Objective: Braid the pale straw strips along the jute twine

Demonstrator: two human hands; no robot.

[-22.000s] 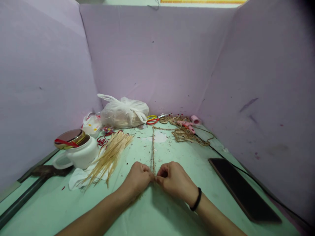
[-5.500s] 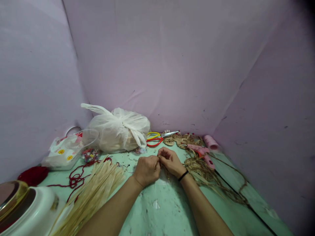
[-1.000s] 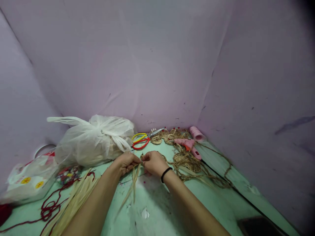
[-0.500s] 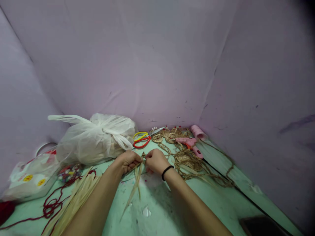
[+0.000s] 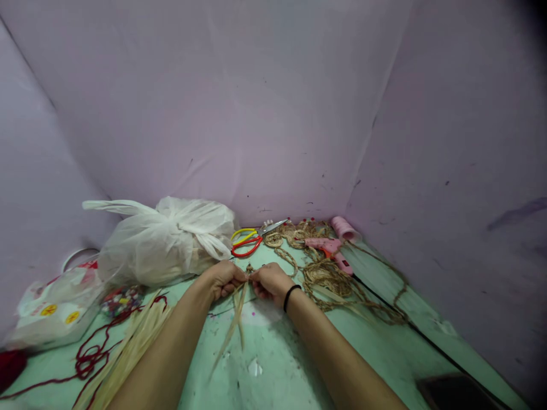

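Both hands meet over the green tabletop at the middle of the head view. My left hand [image 5: 225, 280] pinches pale flat fibre strips [image 5: 236, 324], whose loose ends trail down toward me. Opposite it, my right hand [image 5: 270, 282] is closed on the same strips, its fingertips almost touching the left ones; a black band circles that wrist. A small brown knotted or braided piece [image 5: 249, 267] pokes up just beyond the fingertips. The exact grip of the fingers is partly hidden.
Behind the hands lie scissors [image 5: 247, 246] with red and yellow handles and a tied white plastic bag [image 5: 171, 242]. On the right are braided cord [image 5: 325, 279], a pink glue gun [image 5: 327, 246] and a pink thread spool [image 5: 345, 229]. Left: red yarn [image 5: 90, 360], loose fibre strips [image 5: 132, 347], beads [image 5: 122, 300].
My right hand has come slightly lower and closer to the left, its fingers now pinching at the strips. My left hand stays nearly where it was.
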